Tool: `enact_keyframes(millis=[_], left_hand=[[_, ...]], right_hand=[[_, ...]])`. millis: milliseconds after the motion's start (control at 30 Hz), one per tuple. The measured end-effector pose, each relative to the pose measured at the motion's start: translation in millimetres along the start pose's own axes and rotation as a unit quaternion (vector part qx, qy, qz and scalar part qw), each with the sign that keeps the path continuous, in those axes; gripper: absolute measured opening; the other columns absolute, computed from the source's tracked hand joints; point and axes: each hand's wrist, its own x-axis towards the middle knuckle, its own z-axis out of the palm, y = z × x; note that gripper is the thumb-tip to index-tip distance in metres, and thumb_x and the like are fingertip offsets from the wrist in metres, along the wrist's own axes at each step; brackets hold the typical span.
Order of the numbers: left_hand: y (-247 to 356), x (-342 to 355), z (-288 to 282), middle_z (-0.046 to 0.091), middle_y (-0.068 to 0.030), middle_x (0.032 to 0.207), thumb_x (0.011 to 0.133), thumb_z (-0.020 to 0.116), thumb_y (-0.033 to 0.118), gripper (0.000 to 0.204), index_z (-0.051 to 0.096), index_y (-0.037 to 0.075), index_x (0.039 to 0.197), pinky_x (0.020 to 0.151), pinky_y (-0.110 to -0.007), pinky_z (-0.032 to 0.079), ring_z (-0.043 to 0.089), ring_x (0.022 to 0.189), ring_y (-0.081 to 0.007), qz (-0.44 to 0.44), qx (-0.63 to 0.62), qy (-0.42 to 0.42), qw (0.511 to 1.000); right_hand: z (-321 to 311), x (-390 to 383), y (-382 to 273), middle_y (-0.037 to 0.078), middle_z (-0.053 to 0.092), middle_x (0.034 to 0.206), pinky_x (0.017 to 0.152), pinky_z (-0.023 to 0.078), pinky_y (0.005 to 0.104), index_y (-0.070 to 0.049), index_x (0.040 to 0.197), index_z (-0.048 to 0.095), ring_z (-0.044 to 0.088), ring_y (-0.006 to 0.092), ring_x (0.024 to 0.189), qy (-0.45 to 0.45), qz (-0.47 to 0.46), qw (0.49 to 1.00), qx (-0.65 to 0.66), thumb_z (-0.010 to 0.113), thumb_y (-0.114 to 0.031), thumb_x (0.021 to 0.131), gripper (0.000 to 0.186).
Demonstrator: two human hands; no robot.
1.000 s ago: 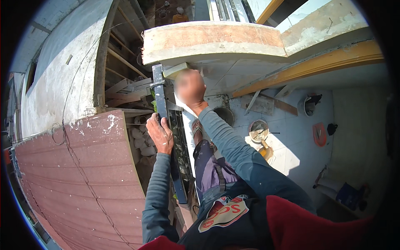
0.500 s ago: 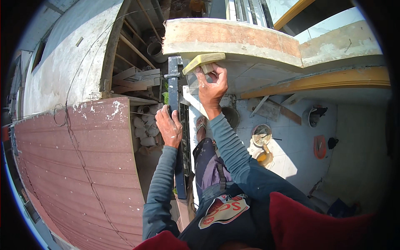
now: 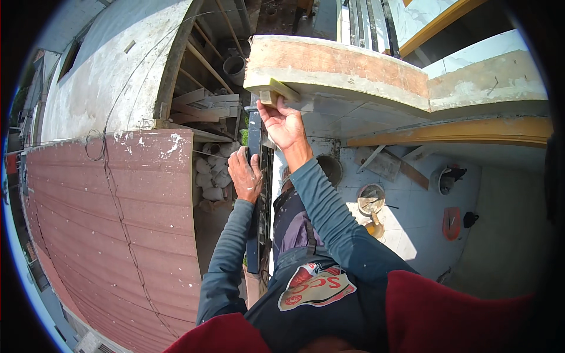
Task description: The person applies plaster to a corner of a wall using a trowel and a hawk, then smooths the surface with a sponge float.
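My right hand (image 3: 285, 126) grips the handle of a yellow plastering float (image 3: 283, 89), its fingers closed round the grip. The float is tilted up against the near, shaded face of the concrete wall end (image 3: 263, 82), at its left corner. My left hand (image 3: 245, 176) is closed over a dark metal railing (image 3: 254, 132), with the thumb apart from the fingers. Part of the railing is hidden under that hand.
Left of the railing lies a red-brown corrugated roof (image 3: 112, 217) with a cable across it. On the tiled floor at right stand a bucket (image 3: 371, 199), a dark bucket (image 3: 329, 169) and an orange tray (image 3: 451, 223). An orange beam (image 3: 459, 132) crosses at right.
My right hand has moved left with the float and turned, so the palm side shows. The float has gone from below the wall to its corner face. My left hand stays on the railing.
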Motion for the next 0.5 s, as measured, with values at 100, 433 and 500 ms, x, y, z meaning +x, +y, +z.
enact_keyframes(millis=[100, 433, 500], left_hand=[[-5, -4, 0, 0.053, -0.0172, 0.107, 0.095, 0.053, 0.021, 0.032, 0.049, 0.002, 0.121, 0.087, -0.045, 0.039, 0.049, 0.101, -0.0353, 0.005, -0.003, 0.005, 1.000], [0, -5, 0, 0.052, -0.0166, 0.105, 0.096, 0.053, 0.028, 0.035, 0.049, 0.002, 0.120, 0.084, -0.045, 0.038, 0.049, 0.100, -0.0351, -0.005, 0.007, -0.005, 1.000], [1, -1, -2, 0.052, -0.0167, 0.106, 0.095, 0.054, 0.027, 0.034, 0.050, 0.003, 0.120, 0.084, -0.045, 0.038, 0.049, 0.101, -0.0350, -0.004, 0.003, -0.003, 1.000]], right_hand=[[-3, -15, -46, 0.020, 0.057, 0.119, 0.103, 0.046, 0.0504, 0.004, 0.116, 0.054, 0.054, 0.0339, 0.114, 0.036, -0.005, 0.998, 0.043, 0.058, -0.003, 0.091, 0.027], [-27, -73, -66, 0.014, 0.059, 0.121, 0.105, 0.045, 0.0518, 0.000, 0.121, 0.054, 0.056, 0.0317, 0.116, 0.002, -0.036, 0.994, -0.102, 0.054, 0.000, 0.091, 0.030], [-19, -46, -25, 0.014, 0.058, 0.122, 0.104, 0.046, 0.0514, -0.001, 0.122, 0.052, 0.056, 0.0316, 0.115, 0.005, -0.007, 0.995, -0.101, 0.053, -0.001, 0.092, 0.030]])
